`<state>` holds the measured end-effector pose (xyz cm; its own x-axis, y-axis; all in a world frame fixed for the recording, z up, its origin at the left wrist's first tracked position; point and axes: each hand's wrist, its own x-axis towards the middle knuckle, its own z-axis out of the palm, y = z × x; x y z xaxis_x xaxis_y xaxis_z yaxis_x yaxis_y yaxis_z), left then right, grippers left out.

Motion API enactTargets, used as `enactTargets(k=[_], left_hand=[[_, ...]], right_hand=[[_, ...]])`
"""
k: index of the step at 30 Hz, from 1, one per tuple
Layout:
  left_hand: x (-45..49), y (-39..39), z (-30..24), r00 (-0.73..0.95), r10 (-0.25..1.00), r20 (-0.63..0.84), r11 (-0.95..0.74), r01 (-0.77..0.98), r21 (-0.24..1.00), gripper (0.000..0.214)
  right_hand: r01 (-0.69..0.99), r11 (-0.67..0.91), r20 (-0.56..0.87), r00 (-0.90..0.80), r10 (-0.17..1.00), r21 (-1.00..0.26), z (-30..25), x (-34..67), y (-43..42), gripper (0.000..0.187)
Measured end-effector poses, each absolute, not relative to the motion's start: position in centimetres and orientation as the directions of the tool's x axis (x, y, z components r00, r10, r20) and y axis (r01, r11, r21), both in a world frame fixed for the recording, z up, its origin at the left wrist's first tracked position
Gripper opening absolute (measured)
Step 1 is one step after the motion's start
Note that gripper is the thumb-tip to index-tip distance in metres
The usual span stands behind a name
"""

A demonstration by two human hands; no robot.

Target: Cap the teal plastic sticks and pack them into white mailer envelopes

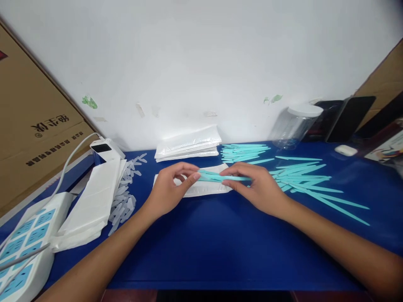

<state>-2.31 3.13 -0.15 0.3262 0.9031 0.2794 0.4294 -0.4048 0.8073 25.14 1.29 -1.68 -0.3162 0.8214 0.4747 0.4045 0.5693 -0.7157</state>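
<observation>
Two heaps of loose teal sticks [302, 178] right of centre, pouch stack [189, 144] above centre, jar [294, 126] upper right. Mid-frame, left hand [168, 188] and right hand [258, 186] fingers each pinch one end of a stick bundle [220, 177], just above a white pouch [204, 192].

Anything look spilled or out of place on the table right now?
Nothing damaged. The loose teal sticks right of the right hand lie fanned untidily, unlike the neat pile behind; small clear pieces lie scattered beside the white bags on the left.
</observation>
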Motion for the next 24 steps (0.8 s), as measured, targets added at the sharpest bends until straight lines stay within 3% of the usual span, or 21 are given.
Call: enactTargets(k=[3, 6, 13, 17, 19, 24], left_hand=[[-3.3, 3.9, -0.2, 0.4, 0.807, 0.433, -0.586, 0.63, 0.51, 0.06], [-4.2, 4.7, -0.6, 0.518, 0.748, 0.416, -0.659, 0.658, 0.365, 0.059], [-4.0, 5.2, -1.8, 0.616, 0.719, 0.323, -0.695, 0.645, 0.316, 0.051], [-3.8, 5.1, -2.3, 0.632, 0.73, 0.261, -0.683, 0.654, 0.326, 0.054], [-3.9, 4.9, -2.1, 0.625, 0.745, 0.231, -0.665, 0.676, 0.316, 0.063], [-3.9, 4.5, -1.5, 0.59, 0.794, 0.143, -0.605, 0.749, 0.271, 0.108]], right_hand=[[0.448, 0.509, 0.421, -0.286, 0.861, -0.735, -2.3, 25.0, 2.1, 0.014], [0.496, 0.522, 0.439, -0.284, 0.852, -0.693, -3.0, 24.2, 3.0, 0.013], [0.604, 0.639, 0.481, -0.429, 0.764, -0.476, -4.2, 23.2, 3.8, 0.013], [0.674, 0.632, 0.412, -0.487, 0.77, -0.383, -4.2, 23.6, 3.7, 0.034], [0.737, 0.62, 0.357, -0.521, 0.775, -0.269, -4.0, 23.5, 3.6, 0.036], [0.806, 0.588, 0.284, -0.581, 0.762, 0.07, -3.7, 22.6, 3.2, 0.022]])
